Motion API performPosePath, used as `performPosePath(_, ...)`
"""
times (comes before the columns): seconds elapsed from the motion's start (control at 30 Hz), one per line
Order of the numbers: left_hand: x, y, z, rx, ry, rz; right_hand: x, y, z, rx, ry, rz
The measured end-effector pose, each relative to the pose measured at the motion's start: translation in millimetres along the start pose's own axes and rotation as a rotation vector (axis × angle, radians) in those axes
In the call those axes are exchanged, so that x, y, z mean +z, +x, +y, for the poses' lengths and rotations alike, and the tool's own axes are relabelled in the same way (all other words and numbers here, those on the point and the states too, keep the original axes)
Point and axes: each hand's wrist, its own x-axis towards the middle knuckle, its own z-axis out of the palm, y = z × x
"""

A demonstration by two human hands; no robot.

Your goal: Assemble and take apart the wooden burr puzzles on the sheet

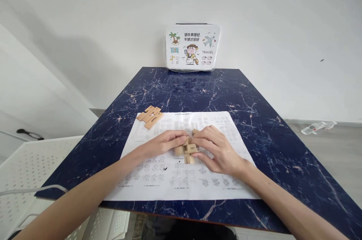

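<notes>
A light wooden interlocking block puzzle (189, 149) is between my two hands, low over the printed instruction sheet (135, 187). My left hand (169, 142) grips its left side, thumb and fingertips pressed on the upper left blocks. From the right, my right hand (217, 147) closes on it with fingers and thumb, covering part of that side. Dark marks show on some block faces. Flat notched wooden pieces (151, 116) lie together at the sheet's upper left corner, apart from both hands.
The blue marbled table (175, 97) reaches to the wall. At its far edge stands a white cartoon-printed box (193, 48). A white perforated rack (25, 161) with a pale cable (34, 190) is at the left. A clear plastic bottle (313, 127) lies on the floor at right.
</notes>
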Motion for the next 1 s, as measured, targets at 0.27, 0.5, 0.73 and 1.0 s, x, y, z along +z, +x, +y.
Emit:
performPosePath(0.27, -2, 0, 1, -0.006, 0.002, -0.022, 2, 0, -3, -0.066, -0.02, 0.065)
performPosePath(0.5, 1, 3, -6, -0.042, 0.084, 0.151, 0, 4, -6, 0.136, 0.139, 0.243)
performPosePath(0.73, 4, 5, -12, -0.02, 0.467, 0.378, 2, 4, 19, 0.612, 0.015, 0.326)
performPosePath(1.0, 5, 5, -20, 0.073, 0.828, 0.466, 3, -1, 32, 0.924, 0.069, 0.201)
